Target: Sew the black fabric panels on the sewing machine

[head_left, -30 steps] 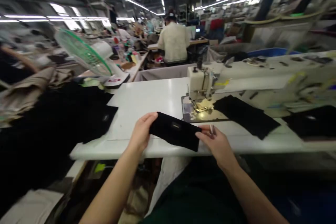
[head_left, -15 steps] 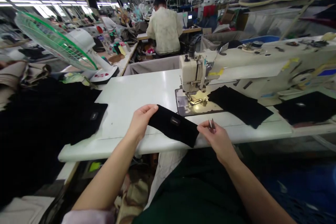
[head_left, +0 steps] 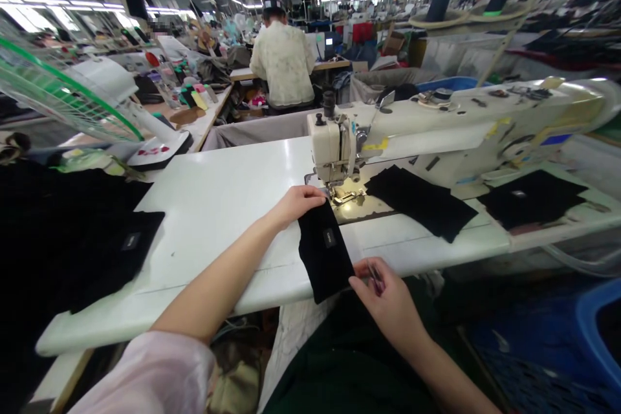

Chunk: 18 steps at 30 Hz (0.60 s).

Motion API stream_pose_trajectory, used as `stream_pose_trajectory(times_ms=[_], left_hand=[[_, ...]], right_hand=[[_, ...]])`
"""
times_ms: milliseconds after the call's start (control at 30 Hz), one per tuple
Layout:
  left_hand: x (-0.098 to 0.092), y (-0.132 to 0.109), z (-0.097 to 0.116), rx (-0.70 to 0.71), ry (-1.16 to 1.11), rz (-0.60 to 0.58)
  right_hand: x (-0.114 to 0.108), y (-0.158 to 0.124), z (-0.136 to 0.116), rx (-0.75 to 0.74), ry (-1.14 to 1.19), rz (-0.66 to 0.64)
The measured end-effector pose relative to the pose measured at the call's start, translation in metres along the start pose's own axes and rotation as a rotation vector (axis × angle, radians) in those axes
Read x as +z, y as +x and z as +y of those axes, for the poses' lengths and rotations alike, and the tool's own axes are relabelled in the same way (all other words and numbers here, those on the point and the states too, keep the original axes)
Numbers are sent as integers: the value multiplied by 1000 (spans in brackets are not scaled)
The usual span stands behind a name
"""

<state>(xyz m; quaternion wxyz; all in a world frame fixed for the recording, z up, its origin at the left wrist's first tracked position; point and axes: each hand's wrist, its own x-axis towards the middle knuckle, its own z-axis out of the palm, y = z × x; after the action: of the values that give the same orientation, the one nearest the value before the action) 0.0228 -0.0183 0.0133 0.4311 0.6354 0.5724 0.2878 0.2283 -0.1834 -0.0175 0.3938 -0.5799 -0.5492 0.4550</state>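
Note:
A black fabric piece [head_left: 323,259] with a small dark label is stretched between my two hands, its far end close to the needle of the sewing machine [head_left: 334,142]. My left hand [head_left: 303,202] pinches its far corner beside the presser foot. At the near corner, over the table edge, my right hand [head_left: 381,288] grips the piece with thumb and finger. Small metal thread snips [head_left: 374,275] also sit in the right hand, partly hidden by the fingers. Right of the needle lies a stack of black fabric pieces [head_left: 420,200].
Black pieces with a label [head_left: 531,197] lie at the table's right end. A dark fabric pile [head_left: 87,252] covers the left side. A fan [head_left: 111,97] stands behind it. A person [head_left: 284,61] sits ahead, back turned. At lower right is a blue basket [head_left: 587,317].
The fabric piece has turned from nearly crosswise to pointing at the needle. My left hand moved forward and right to the presser foot; my right hand came nearer. The view shifted right.

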Motion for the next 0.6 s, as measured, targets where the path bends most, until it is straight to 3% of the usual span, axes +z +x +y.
stream_pose_trajectory(times_ms=[200,467,600], left_hand=[[5,7,-6,104,129,14],[15,17,-6,240,375,78],[12,13,-1,255,448,82]], right_hand=[[-1,-1,13,-131,-88,-7],[-9,9,24,-569,-222,-82],[-13,14,22,-670,-274,-99]])
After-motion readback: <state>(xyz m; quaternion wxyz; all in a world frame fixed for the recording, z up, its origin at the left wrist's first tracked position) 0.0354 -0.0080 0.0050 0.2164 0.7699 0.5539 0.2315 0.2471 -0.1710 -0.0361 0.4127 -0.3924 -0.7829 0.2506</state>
